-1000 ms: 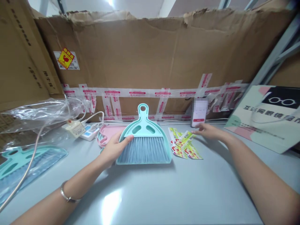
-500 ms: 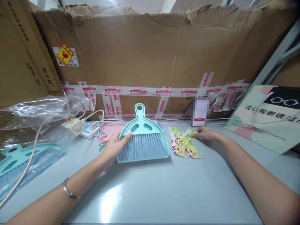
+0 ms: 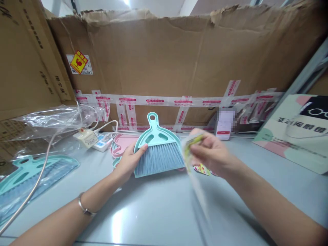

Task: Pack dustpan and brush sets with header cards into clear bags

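Observation:
My left hand grips the left edge of a mint-green dustpan, thumb over the front. Nested in the dustpan is a matching brush with blue-grey bristles, its looped handle pointing up. To the right, my right hand is closed on green-and-white printed sachets, raised in front of the dustpan's right edge. They are smeared by motion, so I cannot tell how many are held. Behind that hand, other sachets lie on the table, partly hidden.
Behind the dustpan lies a pink piece. A phone leans against the large cardboard box. At left are a power strip, a cable and a bagged dustpan set. A printed bag stands right.
My right hand has lifted sachets from the pile and moved left and nearer to me. My left hand still holds the dustpan, and the view has shifted slightly.

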